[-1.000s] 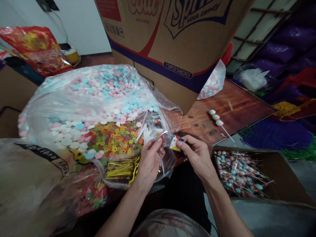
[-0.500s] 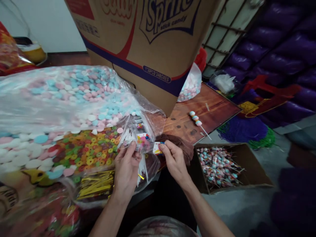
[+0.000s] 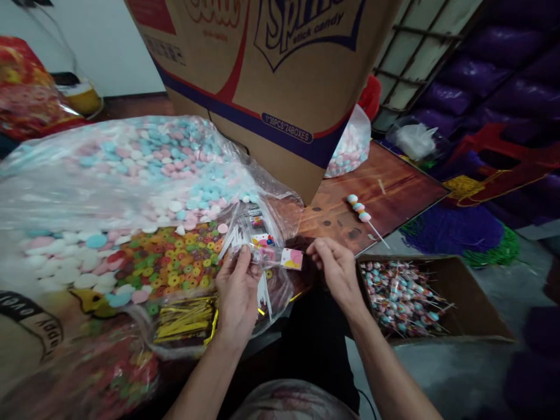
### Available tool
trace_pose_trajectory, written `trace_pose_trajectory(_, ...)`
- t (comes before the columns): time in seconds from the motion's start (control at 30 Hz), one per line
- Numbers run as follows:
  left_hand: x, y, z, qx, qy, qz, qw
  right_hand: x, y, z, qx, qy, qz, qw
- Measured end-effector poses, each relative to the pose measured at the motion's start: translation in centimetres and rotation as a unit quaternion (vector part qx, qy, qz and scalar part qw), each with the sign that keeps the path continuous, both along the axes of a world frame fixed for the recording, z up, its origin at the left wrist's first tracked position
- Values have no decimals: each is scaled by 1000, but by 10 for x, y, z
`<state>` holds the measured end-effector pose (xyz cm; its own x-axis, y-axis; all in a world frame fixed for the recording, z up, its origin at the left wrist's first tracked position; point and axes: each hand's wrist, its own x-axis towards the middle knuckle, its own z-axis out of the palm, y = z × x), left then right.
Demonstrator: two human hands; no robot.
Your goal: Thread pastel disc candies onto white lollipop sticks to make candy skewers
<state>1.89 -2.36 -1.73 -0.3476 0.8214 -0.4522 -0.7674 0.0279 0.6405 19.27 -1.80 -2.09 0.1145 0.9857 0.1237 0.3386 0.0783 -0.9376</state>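
My left hand pinches a small clear plastic wrapper with a pink, yellow and white printed end between thumb and fingers. Just off that printed end, my right hand has its fingers curled together; a narrow gap parts it from the wrapper, and anything in its pinch is hidden. White sticks and more printed wrappers lie in a plastic bag under my left hand. Beside it are ring-shaped gummies in mixed colours and a bundle of gold twist ties.
A large clear bag of pastel candies spreads over the table's left. Behind stands a tall cardboard carton. One candy stick lies on the table at right. Below it, an open box holds many wrapped candy sticks.
My right hand has let go of the wrapper's printed end and drawn back to the right. The left hand keeps hold of the wrapper. The whole view has shifted slightly.
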Motion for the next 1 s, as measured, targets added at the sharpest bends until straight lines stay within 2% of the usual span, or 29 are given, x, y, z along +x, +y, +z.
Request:
trace_pose_trajectory(0.07,-3,1,-1,-9,-10,2,1000,23,15,-5,27,-88,-82,992)
trace_pose_trajectory(0.1,-5,1,-1,-15,-15,4,1000,37,24,-8,36,-157,-132,978)
trace_pose_trajectory(0.17,-9,2,-2,-24,-25,12,999,64,39,-15,30,-317,-238,918)
trace_pose_trajectory(0.23,-13,2,-2,-28,-32,22,999,87,50,-24,-27,-430,-286,856)
trace_pose_trajectory(0.3,-15,4,-3,-29,-34,33,998,101,55,-33,-68,-470,-279,835)
trace_pose_trajectory(0.4,-19,7,-4,-26,-28,53,998,107,56,-45,-70,-463,-287,836)
trace_pose_trajectory(0.57,-26,11,-4,-24,-20,77,997,113,55,-55,-9,-422,-353,835)
trace_pose_trajectory(0.7,-28,10,-5,-19,-33,90,995,124,61,-53,-67,-415,-356,835)
trace_pose_trajectory(0.77,-29,8,-5,-17,-41,99,994,123,60,-49,-69,-408,-349,841)
trace_pose_trajectory(0.87,-30,7,-5,-15,-45,109,993,106,46,-38,38,-351,-320,879)
trace_pose_trajectory(0.93,-31,8,-5,-12,-44,115,992,83,28,-26,121,-268,-250,923)
trace_pose_trajectory(1.0,-33,10,-5,-8,-41,122,992,56,7,-11,162,-181,-178,954)
